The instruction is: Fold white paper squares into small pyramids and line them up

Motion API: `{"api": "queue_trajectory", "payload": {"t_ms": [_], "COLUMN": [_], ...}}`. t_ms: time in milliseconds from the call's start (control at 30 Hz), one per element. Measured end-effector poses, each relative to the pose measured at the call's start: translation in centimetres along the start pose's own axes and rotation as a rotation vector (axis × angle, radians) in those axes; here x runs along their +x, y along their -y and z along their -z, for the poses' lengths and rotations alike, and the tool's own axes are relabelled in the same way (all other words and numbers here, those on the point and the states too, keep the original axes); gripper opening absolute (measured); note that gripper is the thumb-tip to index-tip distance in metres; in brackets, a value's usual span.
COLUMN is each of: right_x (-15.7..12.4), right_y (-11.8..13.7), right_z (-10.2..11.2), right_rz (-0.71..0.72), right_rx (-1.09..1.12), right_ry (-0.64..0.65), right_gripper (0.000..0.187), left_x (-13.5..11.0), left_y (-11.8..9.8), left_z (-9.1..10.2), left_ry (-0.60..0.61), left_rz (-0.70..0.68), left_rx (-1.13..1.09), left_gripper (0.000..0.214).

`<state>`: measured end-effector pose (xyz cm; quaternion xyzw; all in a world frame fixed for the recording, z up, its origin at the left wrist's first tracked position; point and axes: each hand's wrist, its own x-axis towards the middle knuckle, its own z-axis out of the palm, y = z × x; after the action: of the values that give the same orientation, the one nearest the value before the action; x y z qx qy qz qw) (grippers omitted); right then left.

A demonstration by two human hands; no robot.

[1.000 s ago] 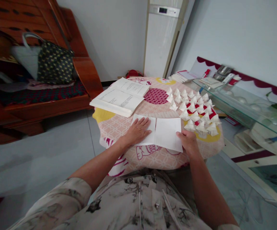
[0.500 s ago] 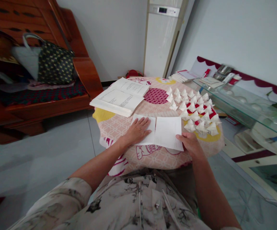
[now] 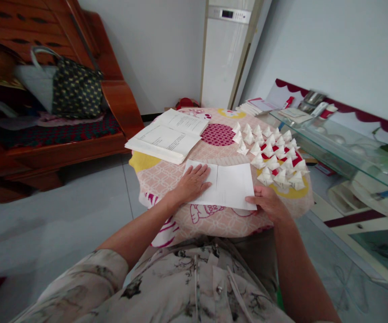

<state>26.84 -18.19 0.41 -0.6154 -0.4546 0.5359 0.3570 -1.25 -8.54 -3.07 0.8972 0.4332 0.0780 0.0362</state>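
White paper lies on the cloth-covered table in front of me, in a left piece and a right piece with a thin dark line between them. My left hand rests flat on the left piece, fingers stretched out. At the lower right corner of the right piece, my right hand pinches the edge, thumb on top. Whether the two pieces join at the bottom I cannot tell. Several small folded paper shapes with pointed tips stand in rows to the right.
An open book lies at the table's back left. The patterned tablecloth hangs over the edge. A glass shelf with cups and small items stands close on the right. Left is a wooden sofa with bags.
My right hand has shifted the right paper slightly left, and the gap between the two pieces has narrowed. My left hand stays in place.
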Motion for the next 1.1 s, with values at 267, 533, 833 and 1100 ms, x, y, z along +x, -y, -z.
{"api": "queue_trajectory", "payload": {"t_ms": [267, 533, 833, 1100], "right_x": [0.0, -0.1, 0.0, 0.2], "right_y": [-0.4, -0.5, 0.0, 0.1], "right_z": [0.1, 0.1, -0.5, -1.1], "right_rz": [-0.013, -0.009, -0.025, -0.049], "right_rx": [0.041, 0.040, -0.040, -0.161], "right_ry": [-0.055, -0.073, -0.128, -0.259], "right_gripper": [0.041, 0.039, 0.028, 0.015], "left_x": [0.0, 0.0, 0.0, 0.0], "left_y": [0.0, 0.0, 0.1, 0.0], "left_z": [0.1, 0.1, -0.1, -0.1], "left_ry": [0.009, 0.008, -0.004, 0.002], "left_rz": [0.005, 0.004, 0.002, 0.005], "left_rx": [-0.004, -0.011, -0.006, -0.024], "left_gripper": [0.061, 0.061, 0.060, 0.060]}}
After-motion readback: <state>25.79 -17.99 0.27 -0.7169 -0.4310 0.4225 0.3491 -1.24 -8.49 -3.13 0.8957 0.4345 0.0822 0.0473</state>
